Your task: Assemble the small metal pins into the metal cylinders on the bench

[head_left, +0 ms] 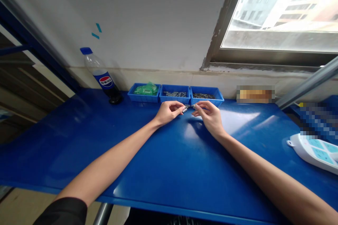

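Note:
Above the blue table, just in front of three small bins, my left hand (169, 112) is closed in a pinch on a small grey metallic piece (185, 110). Close by on the right, my right hand (212, 116) pinches another small grey piece (194, 106) between thumb and fingertips. Something thin and dark shows between the two pieces, too small to name. Behind the hands, the middle blue bin (175, 98) holds several grey parts. Thin dark metal parts, like screws or pins, lie in the right bin (207, 102). A green, plastic-looking heap fills the left bin (144, 97).
A cola bottle (107, 81) stands at the back left of the blue table (148, 161). On the right edge lies a white and light-blue plastic object (315, 151). A blurred-out brownish item (255, 95) is by the wall, under the window (277, 14).

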Demonstrator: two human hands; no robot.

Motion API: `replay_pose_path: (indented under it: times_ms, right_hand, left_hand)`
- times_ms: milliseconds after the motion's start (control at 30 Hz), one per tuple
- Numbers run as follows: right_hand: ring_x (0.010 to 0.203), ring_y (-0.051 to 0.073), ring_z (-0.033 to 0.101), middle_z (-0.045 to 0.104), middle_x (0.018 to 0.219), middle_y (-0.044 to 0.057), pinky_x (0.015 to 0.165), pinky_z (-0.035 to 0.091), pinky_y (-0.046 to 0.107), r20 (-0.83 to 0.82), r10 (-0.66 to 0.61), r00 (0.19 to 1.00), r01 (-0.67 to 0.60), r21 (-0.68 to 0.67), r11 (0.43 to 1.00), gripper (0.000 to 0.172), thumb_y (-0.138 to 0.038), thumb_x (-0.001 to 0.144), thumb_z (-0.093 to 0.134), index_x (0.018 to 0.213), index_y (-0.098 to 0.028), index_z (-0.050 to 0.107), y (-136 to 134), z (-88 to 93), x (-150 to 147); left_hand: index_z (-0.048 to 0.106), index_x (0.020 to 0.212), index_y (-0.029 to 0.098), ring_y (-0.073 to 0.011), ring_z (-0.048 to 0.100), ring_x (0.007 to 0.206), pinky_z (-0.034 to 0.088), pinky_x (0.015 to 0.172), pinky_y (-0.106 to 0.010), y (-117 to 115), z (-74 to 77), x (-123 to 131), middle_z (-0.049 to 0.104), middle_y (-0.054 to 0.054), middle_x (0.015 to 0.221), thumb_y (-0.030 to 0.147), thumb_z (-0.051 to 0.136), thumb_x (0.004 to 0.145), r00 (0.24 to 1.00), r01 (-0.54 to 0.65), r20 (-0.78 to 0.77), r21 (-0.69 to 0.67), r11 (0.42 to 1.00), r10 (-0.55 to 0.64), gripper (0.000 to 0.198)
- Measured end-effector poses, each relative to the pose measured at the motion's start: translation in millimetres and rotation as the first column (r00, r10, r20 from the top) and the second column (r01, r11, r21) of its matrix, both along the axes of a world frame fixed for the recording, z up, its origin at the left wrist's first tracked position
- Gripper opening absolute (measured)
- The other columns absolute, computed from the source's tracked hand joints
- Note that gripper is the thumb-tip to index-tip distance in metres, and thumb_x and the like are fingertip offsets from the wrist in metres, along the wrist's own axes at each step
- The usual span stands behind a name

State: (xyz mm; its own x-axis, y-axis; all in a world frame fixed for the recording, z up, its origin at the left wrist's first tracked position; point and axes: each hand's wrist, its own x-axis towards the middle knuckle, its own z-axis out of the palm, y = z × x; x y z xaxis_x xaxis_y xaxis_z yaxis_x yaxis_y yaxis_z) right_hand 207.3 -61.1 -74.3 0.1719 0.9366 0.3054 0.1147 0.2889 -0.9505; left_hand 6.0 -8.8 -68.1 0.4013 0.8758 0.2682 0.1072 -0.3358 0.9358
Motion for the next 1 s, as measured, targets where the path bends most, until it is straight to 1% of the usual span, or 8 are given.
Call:
replay_pose_path:
  times_ms: [133,300,400,500,633,733,867,1000]
  right_hand:
    - [0.079,0.025,0.076,0.076,0.085,0.005,0.078,0.064,0.039,-0.013,0.017,1.000,-0.017,-0.018,1.000,0.043,-0.061,0.073,0.083,0.088,-0.022,0.070,0,2.8,1]
    - [0.093,0.029,0.078,0.080,0.096,0.008,0.093,0.063,0.045,-0.016,0.126,0.992,-0.126,-0.044,0.991,0.046,-0.058,0.067,0.088,0.090,-0.022,0.074,-5,1.2,-2]
    - [0.093,0.029,0.078,0.080,0.098,0.008,0.094,0.064,0.046,0.007,0.171,0.985,-0.170,-0.047,0.984,0.047,-0.057,0.067,0.088,0.093,-0.021,0.074,-6,-4.7,-3]
    - [0.092,0.030,0.079,0.080,0.096,0.008,0.090,0.065,0.047,0.049,0.159,0.986,-0.156,-0.057,0.986,0.047,-0.058,0.067,0.088,0.093,-0.021,0.074,-7,-9.2,-4]
    - [0.088,0.027,0.078,0.079,0.096,0.007,0.088,0.065,0.045,0.126,0.141,0.982,-0.143,0.007,0.990,0.039,-0.055,0.074,0.084,0.092,-0.022,0.073,-7,-6.3,-4]
    - [0.086,0.025,0.074,0.078,0.095,0.006,0.086,0.062,0.043,0.294,0.021,0.956,-0.054,0.103,0.993,0.026,-0.048,0.083,0.077,0.091,-0.024,0.074,-7,-0.6,-4]
    - [0.093,0.028,0.068,0.078,0.091,0.007,0.089,0.055,0.046,0.520,-0.267,0.812,0.177,0.217,0.960,0.015,-0.036,0.089,0.066,0.084,-0.025,0.074,-6,-0.2,-1]
    - [0.100,0.031,0.064,0.078,0.099,0.007,0.097,0.050,0.049,0.654,-0.286,0.701,0.205,0.199,0.958,0.011,-0.027,0.083,0.066,0.086,-0.025,0.076,-3,-8.1,3]
  left_hand:
    - [0.077,0.093,0.014,-0.0214,0.076,0.072,0.060,0.068,-0.028,1,-1.0,0,0.079,-0.010,0.084,0.046,0.075,0.083,1.000,0.025,-0.009,-0.004,1.000,-0.025,0.034]
    - [0.077,0.104,0.016,-0.0224,0.078,0.082,0.062,0.078,-0.031,0,-0.8,-1,0.080,-0.010,0.095,0.045,0.077,0.083,0.993,0.118,0.013,-0.018,0.993,-0.118,0.036]
    - [0.078,0.105,0.017,-0.0221,0.078,0.085,0.062,0.080,-0.030,0,-0.9,-3,0.081,-0.010,0.097,0.044,0.078,0.082,0.990,0.143,0.007,-0.010,0.990,-0.143,0.036]
    - [0.079,0.098,0.016,-0.0232,0.078,0.086,0.062,0.081,-0.031,0,-1.3,-4,0.081,-0.009,0.095,0.045,0.079,0.081,0.988,0.152,-0.011,-0.016,0.988,-0.153,0.033]
    - [0.081,0.091,0.016,-0.0240,0.078,0.081,0.062,0.076,-0.031,2,-2.9,-5,0.081,-0.009,0.089,0.044,0.083,0.076,0.991,0.135,0.021,-0.048,0.990,-0.134,0.032]
    - [0.080,0.089,0.015,-0.0233,0.078,0.077,0.063,0.075,-0.031,6,-5.6,-4,0.081,-0.009,0.085,0.043,0.086,0.073,0.993,0.060,0.107,-0.066,0.996,-0.052,0.032]
    - [0.079,0.087,0.014,-0.0240,0.078,0.076,0.064,0.076,-0.034,11,-6.3,-3,0.080,-0.009,0.082,0.043,0.087,0.072,0.966,-0.097,0.235,-0.075,0.992,0.112,0.033]
    - [0.078,0.091,0.014,-0.0268,0.079,0.087,0.064,0.086,-0.039,15,-2.5,0,0.081,-0.010,0.091,0.044,0.086,0.074,0.907,-0.234,0.347,-0.059,0.970,0.240,0.036]
